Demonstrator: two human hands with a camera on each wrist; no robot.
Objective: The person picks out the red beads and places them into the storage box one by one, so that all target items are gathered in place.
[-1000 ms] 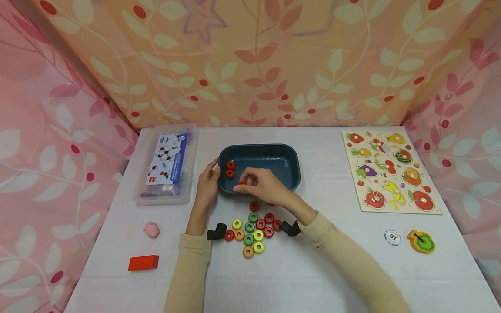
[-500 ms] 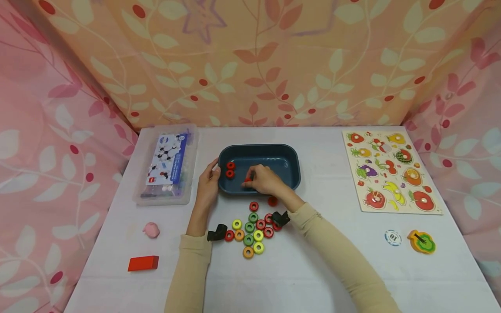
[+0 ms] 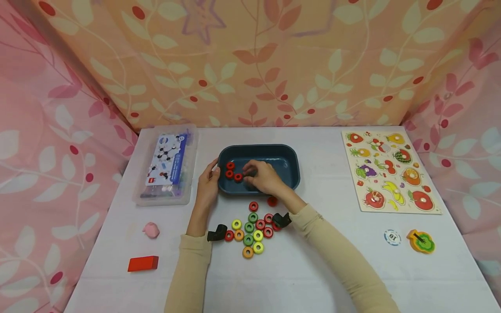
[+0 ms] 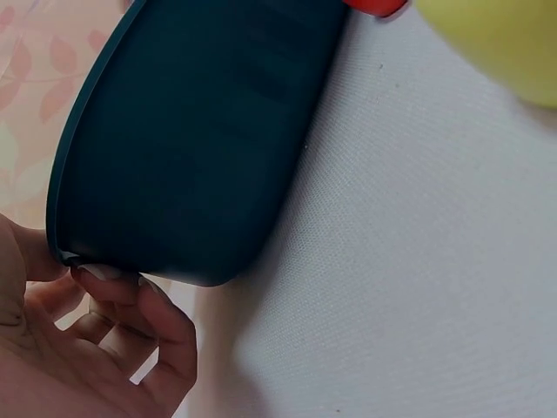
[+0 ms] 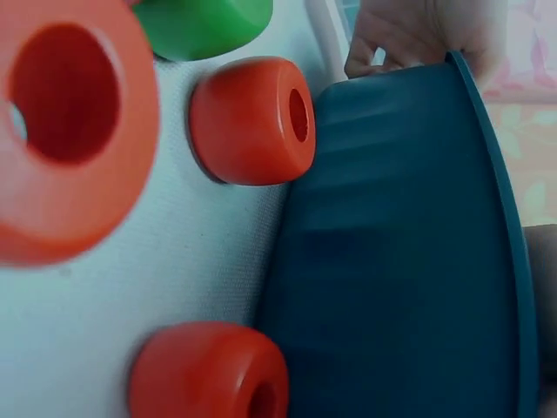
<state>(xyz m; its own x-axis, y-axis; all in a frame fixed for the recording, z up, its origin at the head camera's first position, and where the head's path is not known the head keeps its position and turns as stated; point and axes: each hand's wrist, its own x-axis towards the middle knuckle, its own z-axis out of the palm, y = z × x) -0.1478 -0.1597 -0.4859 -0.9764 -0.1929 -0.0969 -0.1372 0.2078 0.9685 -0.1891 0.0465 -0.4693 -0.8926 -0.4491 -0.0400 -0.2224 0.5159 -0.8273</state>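
A dark blue rectangular tray [image 3: 288,167] stands mid-table in the head view. My left hand [image 3: 207,184] grips its left end, the thumb at the rim; in the left wrist view, curled fingers [image 4: 170,335] press against the tray's outer wall [image 4: 191,139]. Three red ring beads [image 3: 238,177] lie inside, near the left end. Over the tray's middle is my right hand [image 3: 267,179], its fingertips just right of the nearest bead and apparently holding nothing. Red, green, yellow and orange beads [image 3: 249,227] lie loose in front of the tray. The right wrist view shows red beads [image 5: 252,122] beside the tray wall [image 5: 400,235].
A clear plastic case [image 3: 166,165] with a molecule-printed label lies left of the tray. Further left are a pink lump [image 3: 151,230] and a red block [image 3: 143,263]. To the right are a fruit puzzle board [image 3: 391,174], a round chip [image 3: 392,237] and a tree-shaped piece [image 3: 422,241].
My right hand has lowered a red bead into the tray and let it go beside the other two, then drawn slightly away. My left hand keeps its grip on the tray.
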